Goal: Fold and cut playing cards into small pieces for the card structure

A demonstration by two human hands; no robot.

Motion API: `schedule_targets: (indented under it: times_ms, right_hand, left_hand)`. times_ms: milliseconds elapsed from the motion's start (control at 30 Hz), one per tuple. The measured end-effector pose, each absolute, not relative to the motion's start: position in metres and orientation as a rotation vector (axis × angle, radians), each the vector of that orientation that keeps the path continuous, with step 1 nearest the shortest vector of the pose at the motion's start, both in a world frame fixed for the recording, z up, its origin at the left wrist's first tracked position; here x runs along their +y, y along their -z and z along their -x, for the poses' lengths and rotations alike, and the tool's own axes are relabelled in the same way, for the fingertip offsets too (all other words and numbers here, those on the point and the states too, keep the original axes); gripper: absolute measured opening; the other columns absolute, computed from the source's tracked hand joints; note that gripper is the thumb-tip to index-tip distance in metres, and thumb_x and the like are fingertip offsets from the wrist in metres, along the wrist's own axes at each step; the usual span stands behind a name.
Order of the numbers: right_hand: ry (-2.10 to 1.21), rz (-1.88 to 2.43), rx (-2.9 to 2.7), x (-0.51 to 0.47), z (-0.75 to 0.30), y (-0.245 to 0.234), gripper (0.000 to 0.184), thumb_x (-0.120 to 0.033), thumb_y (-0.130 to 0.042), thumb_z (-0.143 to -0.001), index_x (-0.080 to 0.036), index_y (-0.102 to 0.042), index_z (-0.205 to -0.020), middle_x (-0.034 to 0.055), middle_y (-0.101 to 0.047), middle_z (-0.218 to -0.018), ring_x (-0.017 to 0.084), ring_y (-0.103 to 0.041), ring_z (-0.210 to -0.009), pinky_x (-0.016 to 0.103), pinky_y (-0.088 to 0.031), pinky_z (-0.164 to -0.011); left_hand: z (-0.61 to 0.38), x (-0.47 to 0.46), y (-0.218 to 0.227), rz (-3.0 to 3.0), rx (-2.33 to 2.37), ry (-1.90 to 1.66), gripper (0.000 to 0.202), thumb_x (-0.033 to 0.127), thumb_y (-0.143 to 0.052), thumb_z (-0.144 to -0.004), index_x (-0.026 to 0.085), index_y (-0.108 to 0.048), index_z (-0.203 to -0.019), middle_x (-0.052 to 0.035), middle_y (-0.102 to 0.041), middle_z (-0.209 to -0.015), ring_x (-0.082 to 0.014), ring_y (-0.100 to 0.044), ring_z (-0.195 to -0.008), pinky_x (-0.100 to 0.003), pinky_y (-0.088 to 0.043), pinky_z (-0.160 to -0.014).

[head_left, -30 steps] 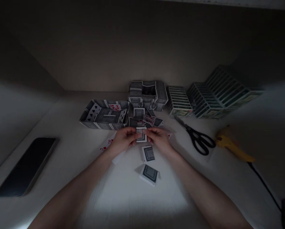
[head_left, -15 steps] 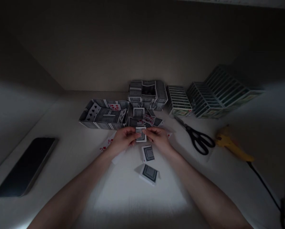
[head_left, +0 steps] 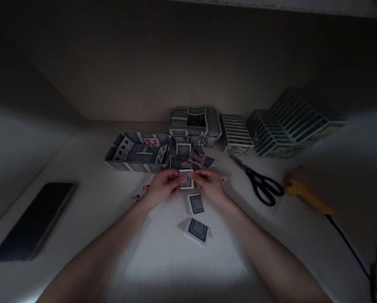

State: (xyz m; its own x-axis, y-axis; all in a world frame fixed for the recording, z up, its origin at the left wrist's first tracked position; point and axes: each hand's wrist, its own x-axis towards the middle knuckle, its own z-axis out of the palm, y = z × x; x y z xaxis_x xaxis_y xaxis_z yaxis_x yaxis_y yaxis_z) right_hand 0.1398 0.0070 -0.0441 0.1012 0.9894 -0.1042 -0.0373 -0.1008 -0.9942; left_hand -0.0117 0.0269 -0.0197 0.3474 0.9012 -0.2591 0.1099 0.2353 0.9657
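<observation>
Between both hands is a playing card [head_left: 186,182], its dark patterned back facing up. My left hand [head_left: 164,183] grips its left side, thumb on top; my right hand [head_left: 206,180] pinches the right side. Just below lie two folded playing-card pieces, the nearer one [head_left: 197,231] and the farther one [head_left: 196,204], backs up. Red-suited cards [head_left: 140,194] stick out from under my left wrist. Beyond my fingertips a loose heap of cards and cut pieces [head_left: 196,158] lies on the white table [head_left: 178,269].
At the back left stands an open box made of cards [head_left: 138,167], beside a card-covered block [head_left: 179,124] with an opening. Further right are stacked card-box structures [head_left: 238,132], black-handled scissors [head_left: 264,185] and a yellow glue gun [head_left: 309,198] with a cord. A phone [head_left: 33,221] lies left.
Almost nothing differs. Both hands keep hold of the card in the same place, and the whole view has shifted very slightly.
</observation>
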Motion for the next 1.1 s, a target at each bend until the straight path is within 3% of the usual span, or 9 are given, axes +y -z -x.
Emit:
schedule_targets:
  times_ms: [1100]
  right_hand:
    - [-1.214,1.295,-1.001,0.0065,-0.1381,0.0449,0.027,-0.04,-0.073,-0.054,-0.016,-0.063,-0.062,-0.0047,-0.05,-0.049,0.008,-0.039,-0.044,0.022,-0.029,-0.044]
  left_hand:
    - [0.0135,0.0267,0.0221,-1.178,1.077,-0.725,0.032,0.04,-0.069,-0.061,0.014,-0.05,-0.059,0.0038,-0.053,-0.042,-0.0068,-0.043,-0.037,-0.019,-0.031,-0.041]
